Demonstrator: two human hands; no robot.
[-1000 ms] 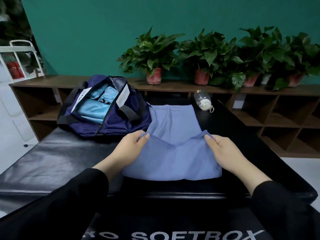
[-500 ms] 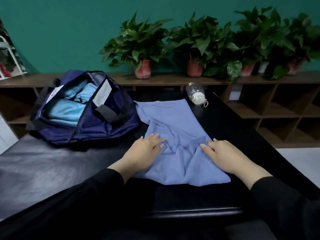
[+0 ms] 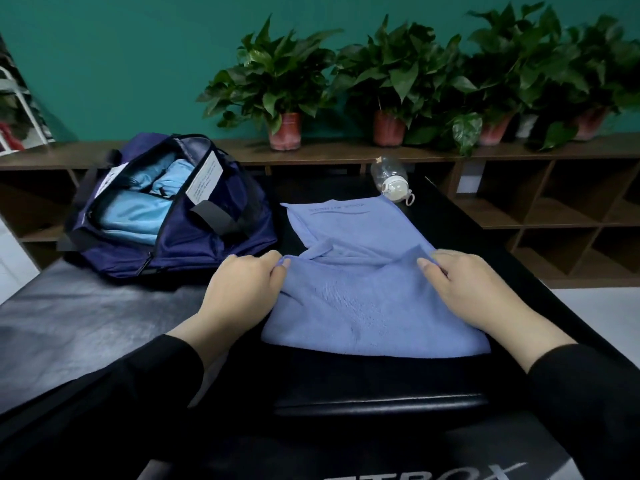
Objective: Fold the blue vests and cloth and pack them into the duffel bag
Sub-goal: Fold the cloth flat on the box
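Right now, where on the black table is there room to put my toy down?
The biggest bare patch is the near-left tabletop, bordered by the duffel bag and the left hand. A thin strip runs between the blue cloth and the table's right edge. The middle is crowded: cloth, both hands (right hand), and a water bottle behind.

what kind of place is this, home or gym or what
Probably a gym or studio room rather than a home: the hands fold a blue cloth on a black padded bench, with a low wooden cubby shelf and a row of potted plants along a teal wall.
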